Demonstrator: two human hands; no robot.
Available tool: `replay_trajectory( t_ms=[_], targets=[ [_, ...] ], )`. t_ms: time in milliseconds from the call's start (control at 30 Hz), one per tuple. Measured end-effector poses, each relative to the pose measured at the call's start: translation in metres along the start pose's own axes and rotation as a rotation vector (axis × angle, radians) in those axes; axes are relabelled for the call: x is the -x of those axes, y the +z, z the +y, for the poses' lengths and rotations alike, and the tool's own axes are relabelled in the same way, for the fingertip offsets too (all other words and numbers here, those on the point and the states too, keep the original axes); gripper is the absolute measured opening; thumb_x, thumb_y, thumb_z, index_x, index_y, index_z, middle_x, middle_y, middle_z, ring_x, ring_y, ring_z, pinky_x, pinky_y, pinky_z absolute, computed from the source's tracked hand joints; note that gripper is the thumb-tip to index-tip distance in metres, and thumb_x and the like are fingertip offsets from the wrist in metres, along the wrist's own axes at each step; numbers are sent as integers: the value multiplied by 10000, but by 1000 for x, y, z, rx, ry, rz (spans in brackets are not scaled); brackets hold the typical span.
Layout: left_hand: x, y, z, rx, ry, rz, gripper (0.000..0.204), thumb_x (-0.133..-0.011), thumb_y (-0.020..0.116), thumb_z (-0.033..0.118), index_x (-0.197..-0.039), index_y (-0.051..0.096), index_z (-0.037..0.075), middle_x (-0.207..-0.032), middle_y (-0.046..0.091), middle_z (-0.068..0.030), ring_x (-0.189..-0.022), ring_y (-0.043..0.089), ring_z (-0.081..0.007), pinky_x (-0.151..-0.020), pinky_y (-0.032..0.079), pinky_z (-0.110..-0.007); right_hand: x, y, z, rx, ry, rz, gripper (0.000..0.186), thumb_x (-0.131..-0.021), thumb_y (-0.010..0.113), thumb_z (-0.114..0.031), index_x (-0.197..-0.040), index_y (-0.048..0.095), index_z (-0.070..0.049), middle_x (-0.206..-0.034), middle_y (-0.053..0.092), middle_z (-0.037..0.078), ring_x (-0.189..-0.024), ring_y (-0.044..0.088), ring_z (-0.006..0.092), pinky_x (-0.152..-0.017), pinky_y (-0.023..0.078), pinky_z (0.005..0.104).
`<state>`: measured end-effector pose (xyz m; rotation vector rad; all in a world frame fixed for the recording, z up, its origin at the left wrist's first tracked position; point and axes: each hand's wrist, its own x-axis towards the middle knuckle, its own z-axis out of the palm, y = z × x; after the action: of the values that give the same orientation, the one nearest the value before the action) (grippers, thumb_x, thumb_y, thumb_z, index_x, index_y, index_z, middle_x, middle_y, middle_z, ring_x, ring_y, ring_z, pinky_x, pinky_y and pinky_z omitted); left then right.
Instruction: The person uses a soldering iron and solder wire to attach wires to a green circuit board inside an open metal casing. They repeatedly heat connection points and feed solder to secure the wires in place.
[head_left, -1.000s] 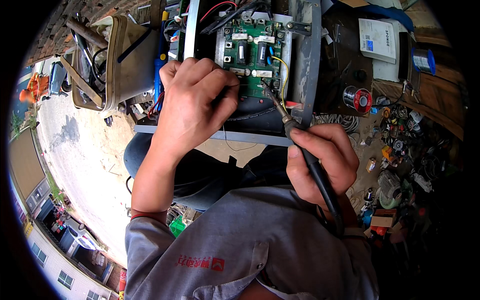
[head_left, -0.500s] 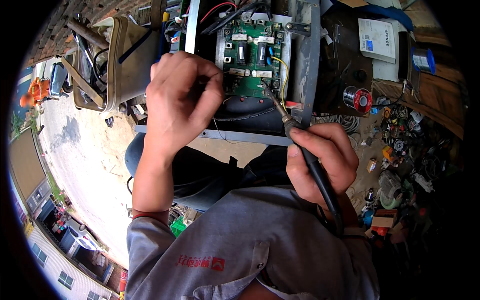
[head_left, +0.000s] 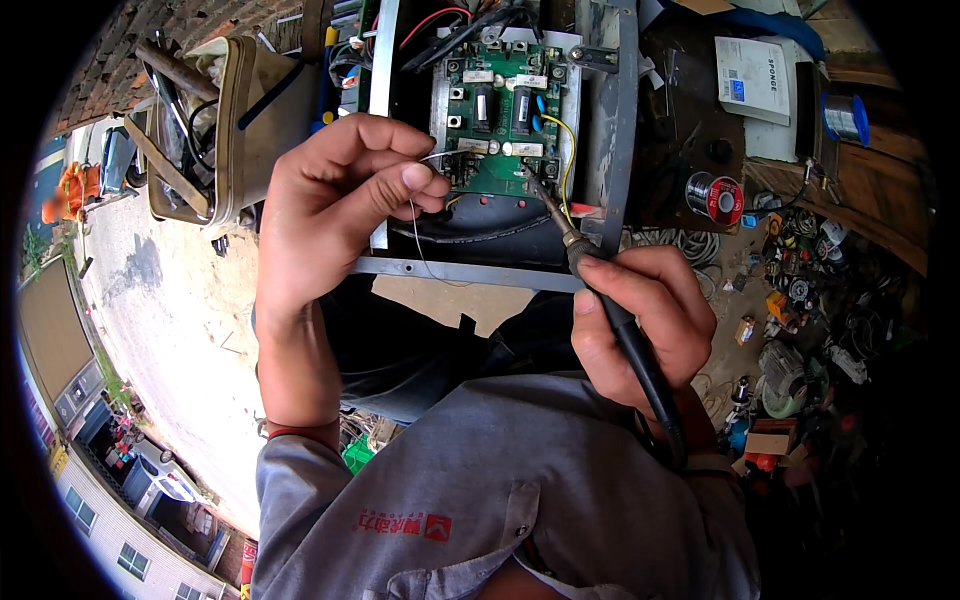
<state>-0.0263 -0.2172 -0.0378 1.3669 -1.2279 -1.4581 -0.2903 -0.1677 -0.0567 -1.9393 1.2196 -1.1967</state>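
Observation:
My right hand (head_left: 655, 325) grips the black handle of a soldering iron (head_left: 622, 318). The iron's tip reaches the lower right part of a green circuit board (head_left: 503, 112), by a white block-shaped resistor (head_left: 523, 149). Pinched between the thumb and index finger of my left hand (head_left: 335, 205) is a thin solder wire (head_left: 441, 155). One end of it points toward the board's lower left side, and the rest hangs below my fingers in a loose curve. Two black cylindrical capacitors (head_left: 484, 108) and a yellow wire (head_left: 572, 150) sit on the board.
A grey metal frame (head_left: 622, 120) surrounds the board. At left stands a beige bucket (head_left: 262, 130) of tools. A solder spool (head_left: 714, 196), a second spool (head_left: 846, 120) and a white packet (head_left: 752, 82) lie at right. Motors and parts (head_left: 785, 375) clutter the ground.
My left hand has turned and shifted slightly left and down, so its thumb and the pinched solder wire now show. The right hand and the iron stay nearly where they were.

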Motion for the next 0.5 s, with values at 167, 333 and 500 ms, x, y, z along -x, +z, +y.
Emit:
replay_trajectory(
  t_ms=[167, 333, 500],
  targets=[
    [0, -4, -4, -13, 7, -52, 101, -946, 716, 43, -1033, 704, -7, -872, 749, -59, -802, 716, -112, -657, 533, -211, 0, -5, -5, -3, 46, -58, 297, -740, 737, 32, -1036, 724, 21, -884, 646, 127, -699, 643, 199, -597, 514, 290],
    [0, -2, 5, -73, -36, -7, 84, -928, 739, 38, -996, 713, -4, -831, 716, -26, -716, 644, -52, -599, 500, -189, 1, -7, -7, 1, 72, -86, 291, -753, 725, 50, -1044, 717, 38, -913, 662, 146, -752, 666, 214, -643, 538, 293],
    [-1, 1, 5, -76, -49, -3, 76, -927, 738, 28, -986, 711, -11, -830, 683, -6, -673, 588, -30, -584, 486, -184, 0, -6, -7, -2, 69, -82, 287, -755, 727, 46, -1042, 720, 39, -910, 662, 147, -755, 666, 218, -648, 539, 297]
  ],
)
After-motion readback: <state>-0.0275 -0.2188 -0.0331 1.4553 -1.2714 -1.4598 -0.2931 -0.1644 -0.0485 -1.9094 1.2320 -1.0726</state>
